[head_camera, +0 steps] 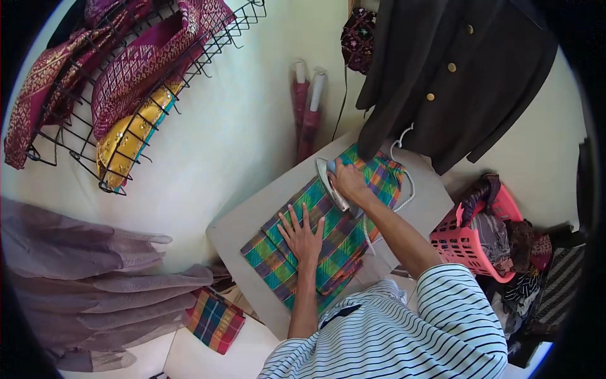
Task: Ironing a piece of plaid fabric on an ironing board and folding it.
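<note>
A plaid cloth garment (pixel 279 256) in green, purple and orange lies spread on a light-coloured ironing table (pixel 236 227). White drawstring cord (pixel 411 189) trails from its gathered waist at the far right end. My right hand (pixel 349 182) grips the handle of an electric iron (pixel 324 175), which rests on the cloth with its metal side toward the left. Lower left of it, my left hand (pixel 303 239) lies flat on the garment, fingers spread and holding nothing. The iron's underside is hidden.
Dark jacket (pixel 426 71) hangs over the table's far end. Right of the table stands a pink laundry basket (pixel 466 246) of clothes. A wire rack (pixel 137 118) with folded fabrics is at upper left, grey fabric (pixel 94 284) below. A folded plaid cloth (pixel 215 320) lies lower left.
</note>
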